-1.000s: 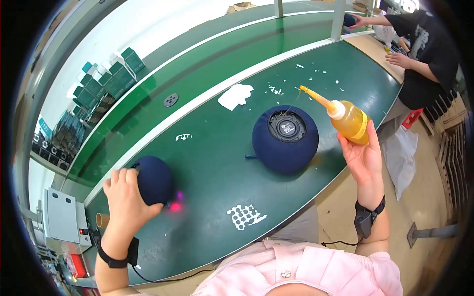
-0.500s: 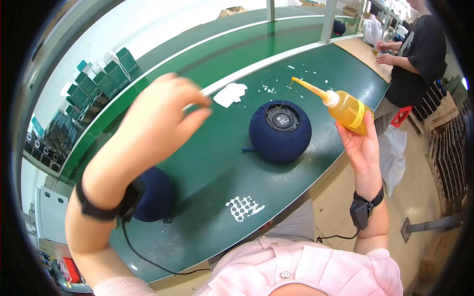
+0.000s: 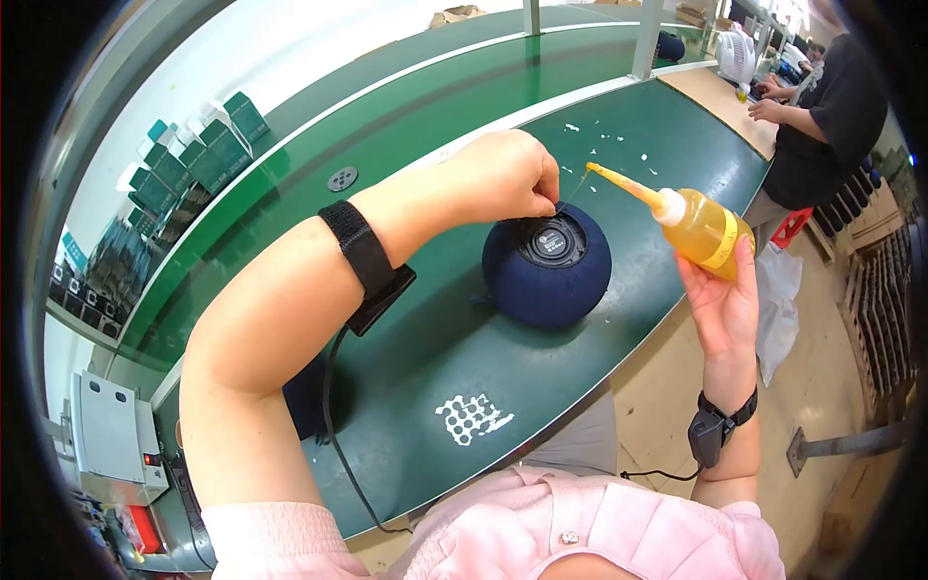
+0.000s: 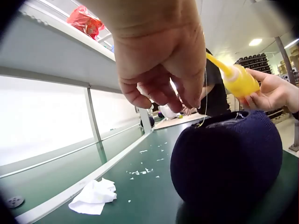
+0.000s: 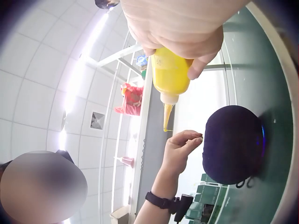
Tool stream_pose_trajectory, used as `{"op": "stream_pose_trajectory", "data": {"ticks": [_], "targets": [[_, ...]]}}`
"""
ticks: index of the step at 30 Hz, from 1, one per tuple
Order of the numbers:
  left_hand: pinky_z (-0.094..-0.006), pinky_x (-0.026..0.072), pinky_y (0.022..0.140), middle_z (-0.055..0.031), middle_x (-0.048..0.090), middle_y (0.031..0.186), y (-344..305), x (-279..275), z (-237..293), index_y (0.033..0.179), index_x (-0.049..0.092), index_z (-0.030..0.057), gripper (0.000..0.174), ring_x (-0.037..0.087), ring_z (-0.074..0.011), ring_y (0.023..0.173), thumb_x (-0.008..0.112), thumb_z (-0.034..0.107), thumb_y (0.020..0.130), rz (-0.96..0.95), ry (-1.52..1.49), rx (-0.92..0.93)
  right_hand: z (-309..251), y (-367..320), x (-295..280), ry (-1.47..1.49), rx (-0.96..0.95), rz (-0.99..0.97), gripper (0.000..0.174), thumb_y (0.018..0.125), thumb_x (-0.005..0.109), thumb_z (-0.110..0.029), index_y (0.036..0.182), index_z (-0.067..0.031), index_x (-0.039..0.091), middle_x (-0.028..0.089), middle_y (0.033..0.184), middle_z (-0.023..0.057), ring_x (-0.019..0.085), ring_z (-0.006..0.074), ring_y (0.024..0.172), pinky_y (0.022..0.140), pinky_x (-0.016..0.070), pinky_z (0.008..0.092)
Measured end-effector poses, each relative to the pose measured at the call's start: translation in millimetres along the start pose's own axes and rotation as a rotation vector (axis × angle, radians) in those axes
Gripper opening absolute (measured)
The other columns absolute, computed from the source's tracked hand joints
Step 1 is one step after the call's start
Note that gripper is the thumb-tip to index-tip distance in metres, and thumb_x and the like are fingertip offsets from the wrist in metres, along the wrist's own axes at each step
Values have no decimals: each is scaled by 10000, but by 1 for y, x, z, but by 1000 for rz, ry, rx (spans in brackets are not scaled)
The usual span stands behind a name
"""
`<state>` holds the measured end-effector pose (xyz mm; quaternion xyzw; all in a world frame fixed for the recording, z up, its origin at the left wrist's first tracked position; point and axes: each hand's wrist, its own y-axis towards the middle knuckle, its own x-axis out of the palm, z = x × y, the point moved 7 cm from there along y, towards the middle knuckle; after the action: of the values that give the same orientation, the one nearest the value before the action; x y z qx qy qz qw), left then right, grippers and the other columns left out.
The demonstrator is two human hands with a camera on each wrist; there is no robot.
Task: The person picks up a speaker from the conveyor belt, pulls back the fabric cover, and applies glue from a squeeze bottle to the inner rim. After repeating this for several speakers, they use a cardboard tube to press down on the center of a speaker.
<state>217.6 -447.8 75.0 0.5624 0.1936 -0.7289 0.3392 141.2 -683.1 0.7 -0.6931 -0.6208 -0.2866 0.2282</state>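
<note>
My left hand (image 3: 503,174) is over the near-left edge of the round opening in a navy fabric-covered ball-shaped unit (image 3: 546,290). In the left wrist view its loosely bent fingers hang above the unit (image 4: 229,163), with nothing visible in them. A thin amber strand runs down beside them to the opening. My right hand (image 3: 725,304) grips a bottle of yellow liquid (image 3: 704,232) right of the unit, its nozzle tilted up and left. In the right wrist view, the nozzle of the bottle (image 5: 170,74) is near my left hand (image 5: 175,154).
Another navy unit (image 3: 304,401) is partly hidden behind my left arm. A perforated white scrap (image 3: 469,419) lies on the green table (image 3: 406,464). White paper (image 4: 95,196) is beside the raised edge. A person in black (image 3: 836,106) stands at the far right, near a fan (image 3: 735,56).
My left hand has left the left-hand unit and moved up and right to the opening of the other unit. My right hand still holds the bottle up, with little movement.
</note>
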Motion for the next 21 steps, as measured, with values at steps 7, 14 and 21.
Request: {"op": "stream_pose_trajectory", "data": {"ticks": [7, 14, 21], "targets": [[-349, 485, 731, -89, 658, 798, 9, 3, -1, 802, 709, 76, 125, 607, -240, 806, 698, 143, 698, -40, 36, 42, 1, -1, -2, 22, 13, -15, 441, 920, 509, -356, 1217, -35, 450, 554, 1160, 142, 597, 267, 1004, 838, 537, 351], [-336, 501, 685, -94, 663, 759, 10, 10, 4, 780, 697, 69, 104, 628, -252, 732, 666, 130, 701, 28, 247, 198, 3, 0, -5, 16, 15, -10, 434, 921, 507, -355, 1210, -36, 454, 559, 1149, 145, 604, 270, 986, 821, 544, 348], [-310, 512, 639, -107, 661, 722, 9, 0, -8, 797, 677, 25, 128, 642, -216, 663, 637, 114, 713, 10, -44, 35, -12, -9, 6, -227, -208, -25, 436, 924, 512, -316, 1247, -55, 379, 526, 1161, 126, 589, 248, 1002, 791, 550, 361]]}}
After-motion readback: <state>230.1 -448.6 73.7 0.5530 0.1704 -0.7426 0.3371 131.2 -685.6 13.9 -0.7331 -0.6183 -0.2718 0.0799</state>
